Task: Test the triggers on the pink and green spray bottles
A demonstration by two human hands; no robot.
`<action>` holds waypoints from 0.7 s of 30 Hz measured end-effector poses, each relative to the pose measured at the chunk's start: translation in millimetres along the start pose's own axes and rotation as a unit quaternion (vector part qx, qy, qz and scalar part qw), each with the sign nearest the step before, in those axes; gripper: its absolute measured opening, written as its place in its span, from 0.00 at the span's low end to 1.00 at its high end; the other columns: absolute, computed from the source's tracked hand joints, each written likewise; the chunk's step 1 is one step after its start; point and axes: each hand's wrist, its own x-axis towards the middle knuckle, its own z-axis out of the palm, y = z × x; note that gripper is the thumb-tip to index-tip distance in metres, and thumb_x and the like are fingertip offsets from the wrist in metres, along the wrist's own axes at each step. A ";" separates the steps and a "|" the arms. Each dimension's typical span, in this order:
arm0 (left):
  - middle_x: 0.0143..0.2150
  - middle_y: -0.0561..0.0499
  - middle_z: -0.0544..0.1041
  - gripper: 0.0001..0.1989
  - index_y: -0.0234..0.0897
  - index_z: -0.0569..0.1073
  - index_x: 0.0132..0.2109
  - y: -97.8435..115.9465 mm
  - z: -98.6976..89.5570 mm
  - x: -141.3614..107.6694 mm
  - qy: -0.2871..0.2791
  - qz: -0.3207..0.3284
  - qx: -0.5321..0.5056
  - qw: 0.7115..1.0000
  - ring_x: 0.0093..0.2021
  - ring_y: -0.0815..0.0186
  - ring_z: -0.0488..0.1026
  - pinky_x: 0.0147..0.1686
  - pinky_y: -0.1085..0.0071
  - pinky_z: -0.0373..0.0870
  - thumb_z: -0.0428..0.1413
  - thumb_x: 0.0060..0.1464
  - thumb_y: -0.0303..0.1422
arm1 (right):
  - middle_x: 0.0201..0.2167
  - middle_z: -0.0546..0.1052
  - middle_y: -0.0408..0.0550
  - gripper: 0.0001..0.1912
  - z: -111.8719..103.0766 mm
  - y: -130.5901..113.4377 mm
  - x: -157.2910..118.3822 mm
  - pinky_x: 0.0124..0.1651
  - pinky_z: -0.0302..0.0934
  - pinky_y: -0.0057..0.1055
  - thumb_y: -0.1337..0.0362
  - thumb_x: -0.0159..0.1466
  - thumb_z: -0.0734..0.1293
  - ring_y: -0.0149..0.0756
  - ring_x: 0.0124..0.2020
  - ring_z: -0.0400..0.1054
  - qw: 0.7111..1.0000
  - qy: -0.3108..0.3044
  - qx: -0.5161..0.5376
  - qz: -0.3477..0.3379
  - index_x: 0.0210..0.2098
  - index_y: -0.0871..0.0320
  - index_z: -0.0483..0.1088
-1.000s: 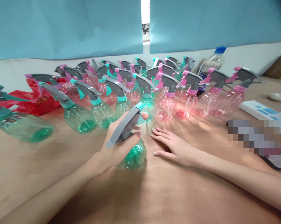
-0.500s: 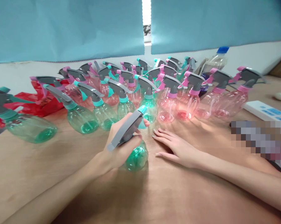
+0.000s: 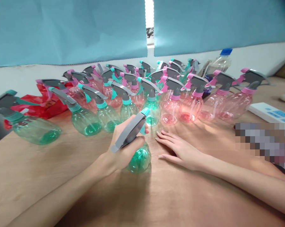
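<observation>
My left hand (image 3: 122, 151) is wrapped round the neck of a green spray bottle (image 3: 140, 159) with a grey head and teal nozzle, standing on the wooden table (image 3: 175, 195). Its trigger is partly hidden by my fingers. To the right, my right hand (image 3: 176, 148) lies flat on the tabletop with fingers stretched out, holding nothing. Just beyond both hands stands a row of spray bottles, among them a green spray bottle (image 3: 152, 110) with a teal collar and a pink spray bottle (image 3: 171, 110) with a pink collar.
More green and pink spray bottles crowd behind. A red plastic bag (image 3: 46, 102) lies at left, near another green bottle (image 3: 38, 129). Rightward are a blue-capped clear bottle (image 3: 219, 64), a white device with blue buttons (image 3: 272, 113) and a blurred-out flat object (image 3: 263, 145).
The view has shifted slightly, so the bottles on the left sit a little further right. Both hands keep their places, the left still around the green spray bottle.
</observation>
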 end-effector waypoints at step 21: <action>0.45 0.48 0.77 0.17 0.37 0.72 0.49 -6.0 -2.2 -4.3 -0.004 0.000 0.028 1.000 0.43 0.62 0.75 0.48 0.65 0.72 0.54 0.51 0.26 | 0.66 0.61 0.58 0.34 0.5 0.0 -0.4 0.66 0.51 0.55 0.45 0.67 0.60 0.52 0.68 0.50 1.000 -0.011 -0.012 0.005 0.65 0.60 0.59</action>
